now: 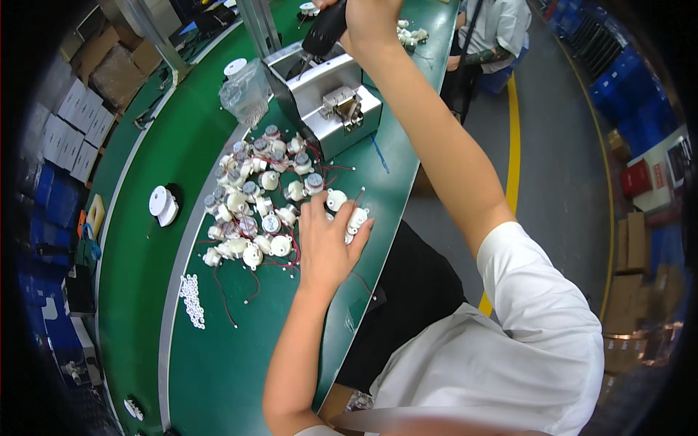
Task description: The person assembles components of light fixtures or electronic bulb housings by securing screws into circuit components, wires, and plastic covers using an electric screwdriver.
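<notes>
My left hand rests on the green bench at the near right side of a pile of small white motors with red and dark wires. A white motor part shows between its thumb and index finger; its other fingers touch the pile's edge. At the top of the view my right hand, arm stretched far out, grips a black electric screwdriver. The tool slants down over an open-topped metal box fixture with a small metal clamp on its front. The screwdriver's tip is hard to make out against the box.
A clear plastic bag stands left of the fixture. Small white rings lie left of my forearm. On the green conveyor belt sits a white round assembly. Another person sits beyond the bench.
</notes>
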{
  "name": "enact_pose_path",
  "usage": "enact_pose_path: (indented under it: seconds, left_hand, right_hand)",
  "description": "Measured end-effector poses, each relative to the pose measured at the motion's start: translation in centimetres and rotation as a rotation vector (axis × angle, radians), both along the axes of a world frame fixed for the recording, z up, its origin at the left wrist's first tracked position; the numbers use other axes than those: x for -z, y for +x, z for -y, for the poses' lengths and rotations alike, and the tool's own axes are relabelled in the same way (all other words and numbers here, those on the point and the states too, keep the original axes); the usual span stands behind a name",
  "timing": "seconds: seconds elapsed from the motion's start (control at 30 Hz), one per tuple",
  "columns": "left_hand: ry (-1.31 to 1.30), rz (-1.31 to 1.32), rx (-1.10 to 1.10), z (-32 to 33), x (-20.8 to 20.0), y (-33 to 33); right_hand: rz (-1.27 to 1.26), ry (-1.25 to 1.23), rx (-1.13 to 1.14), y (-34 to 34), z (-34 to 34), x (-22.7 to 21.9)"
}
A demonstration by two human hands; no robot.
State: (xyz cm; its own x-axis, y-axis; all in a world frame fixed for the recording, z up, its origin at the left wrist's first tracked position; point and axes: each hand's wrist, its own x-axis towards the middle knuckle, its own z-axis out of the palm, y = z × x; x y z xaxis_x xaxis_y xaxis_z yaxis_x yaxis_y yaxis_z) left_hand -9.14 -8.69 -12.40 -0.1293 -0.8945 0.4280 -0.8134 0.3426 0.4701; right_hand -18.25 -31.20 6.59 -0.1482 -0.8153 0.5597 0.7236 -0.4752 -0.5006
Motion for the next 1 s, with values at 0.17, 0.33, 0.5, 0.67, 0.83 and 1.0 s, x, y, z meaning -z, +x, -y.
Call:
enact_pose_path:
  seconds: [0.17,0.33,0.5,0.67,0.83,1.0]
  left_hand:
    - [-0.012,0.02,0.018,-0.1,0.1,0.0]
    - [-0.008,0.031,-0.004,-0.2,0.0,0.1]
    - [0.011,0.024,0.006,0.0,-0.2,0.2]
    - [0.006,0.046,0.003,0.2,-0.2,0.0]
    - [0.02,0.058,0.004,0.2,-0.1,0.0]
    - [0.008,0.071,0.001,0.1,0.0,0.1]
  right_hand:
    - [-0.325,-0.024,0.374,-1.3,7.8,0.7]
    - [-0.301,-0.122,0.247,-3.1,6.4,-0.4]
    - [-0.297,0.029,-0.117,-3.6,1.5,-0.5]
    - [-0.494,-0.071,-0.094,-3.9,-1.6,2.8]
    - [-0.578,-0.217,-0.067,-3.2,-2.3,4.3]
    - [-0.487,-0.243,-0.14,-2.0,-1.5,5.3]
